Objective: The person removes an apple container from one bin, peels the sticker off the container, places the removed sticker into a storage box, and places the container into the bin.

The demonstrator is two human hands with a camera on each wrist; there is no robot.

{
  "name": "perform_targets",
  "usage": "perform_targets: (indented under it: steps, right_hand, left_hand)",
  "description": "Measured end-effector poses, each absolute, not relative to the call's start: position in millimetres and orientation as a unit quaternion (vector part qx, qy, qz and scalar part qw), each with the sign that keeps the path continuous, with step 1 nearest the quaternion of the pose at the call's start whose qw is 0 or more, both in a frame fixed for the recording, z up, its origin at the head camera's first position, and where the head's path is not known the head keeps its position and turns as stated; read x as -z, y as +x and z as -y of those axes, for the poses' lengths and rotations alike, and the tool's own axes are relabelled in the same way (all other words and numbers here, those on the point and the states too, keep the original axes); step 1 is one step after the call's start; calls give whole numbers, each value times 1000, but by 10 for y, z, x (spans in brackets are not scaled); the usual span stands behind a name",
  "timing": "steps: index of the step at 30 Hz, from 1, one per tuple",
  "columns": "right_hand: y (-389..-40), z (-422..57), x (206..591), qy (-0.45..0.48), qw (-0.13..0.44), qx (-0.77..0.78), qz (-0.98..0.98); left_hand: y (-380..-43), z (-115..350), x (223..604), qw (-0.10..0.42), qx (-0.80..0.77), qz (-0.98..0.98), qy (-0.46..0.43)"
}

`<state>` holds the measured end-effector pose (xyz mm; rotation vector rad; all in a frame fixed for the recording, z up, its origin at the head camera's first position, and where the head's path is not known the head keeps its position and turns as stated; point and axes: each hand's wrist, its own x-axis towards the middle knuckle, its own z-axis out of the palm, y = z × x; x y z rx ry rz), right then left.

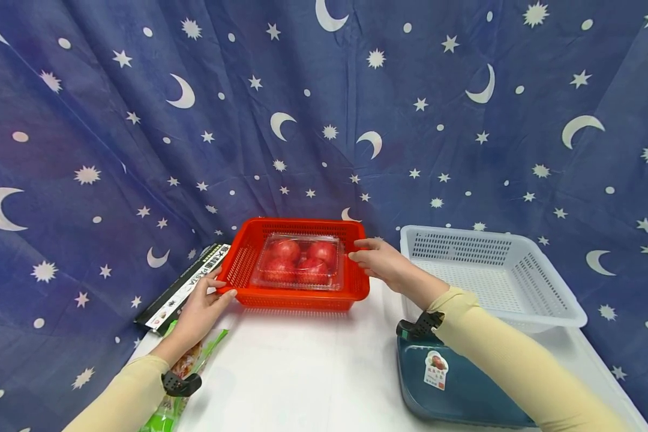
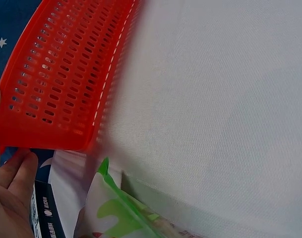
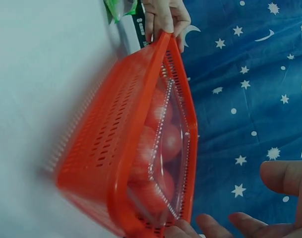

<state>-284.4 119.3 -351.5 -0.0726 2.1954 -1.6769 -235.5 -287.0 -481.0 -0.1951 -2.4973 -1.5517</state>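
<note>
A red plastic basket [image 1: 297, 301] with slotted walls stands near the curtain in the head view. Inside it lies a clear plastic box [image 1: 260, 279] with several round red fruits [image 1: 312, 270]. My left hand [image 1: 202, 306] grips the basket's left end, thumb over the rim and fingers underneath, as the right wrist view also shows. At the opposite end is my right hand [image 1: 382, 262], its fingertips right at the rim. In the right wrist view its thumb [image 3: 282, 177] stands well apart from the fingers, which are stretched toward the basket's near corner.
Right of the red basket stands a white slotted basket [image 1: 464, 273]. In front of it is a dark teal container [image 1: 459, 390] with a sticker, partly under my right sleeve. A black box [image 1: 186, 291] and a green-edged packet [image 1: 207, 351] lie left on the white table [image 1: 297, 366].
</note>
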Motion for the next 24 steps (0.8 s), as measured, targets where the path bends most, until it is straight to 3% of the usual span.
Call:
perform_targets:
  steps: [11, 24]
  right_hand:
    - [-2725, -1486, 3603, -30, 171, 574, -800]
    - [-2529, -1740, 3836, -66, 102, 488, -864]
  left_hand:
    - [-2387, 2835, 4815, 95, 533, 838, -73]
    - [-2342, 2865, 4807, 95, 516, 849, -67]
